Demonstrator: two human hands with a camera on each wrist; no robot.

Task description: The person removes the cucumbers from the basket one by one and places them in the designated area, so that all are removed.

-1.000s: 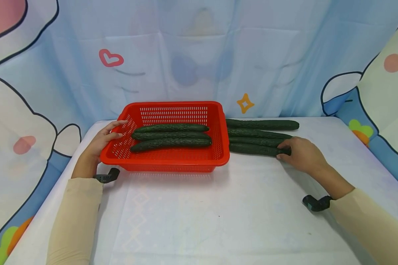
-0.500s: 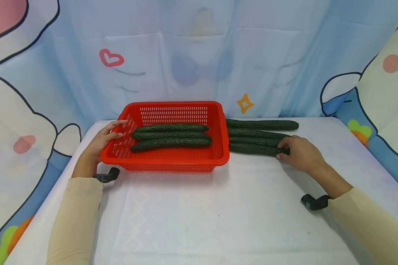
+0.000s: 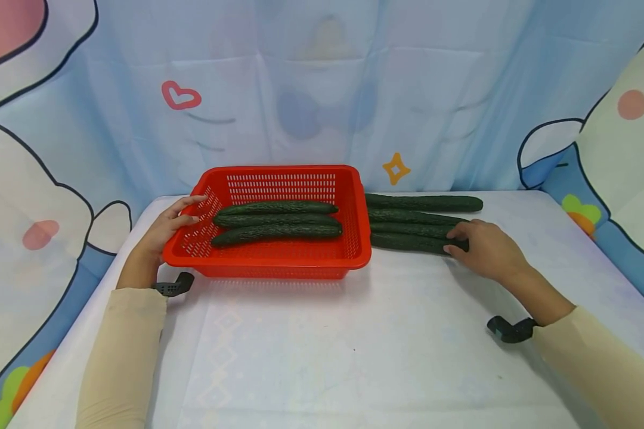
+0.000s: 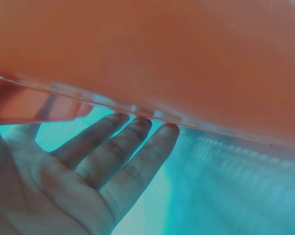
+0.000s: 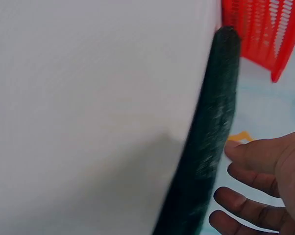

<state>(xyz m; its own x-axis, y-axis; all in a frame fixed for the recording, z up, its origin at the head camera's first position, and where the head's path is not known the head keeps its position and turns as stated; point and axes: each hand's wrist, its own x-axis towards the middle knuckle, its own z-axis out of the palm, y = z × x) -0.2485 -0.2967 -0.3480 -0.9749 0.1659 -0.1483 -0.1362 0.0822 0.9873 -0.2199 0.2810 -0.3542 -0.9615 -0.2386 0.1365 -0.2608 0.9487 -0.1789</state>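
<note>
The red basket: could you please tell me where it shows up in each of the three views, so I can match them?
Head: the red basket sits left of centre on the table, the left hand on its left rim.
Left wrist: its blurred red underside fills the upper picture, above the fingers.
Right wrist: only a corner shows, top right.
Shared landmark: the nearest cucumber, whose far end points at the basket.
</note>
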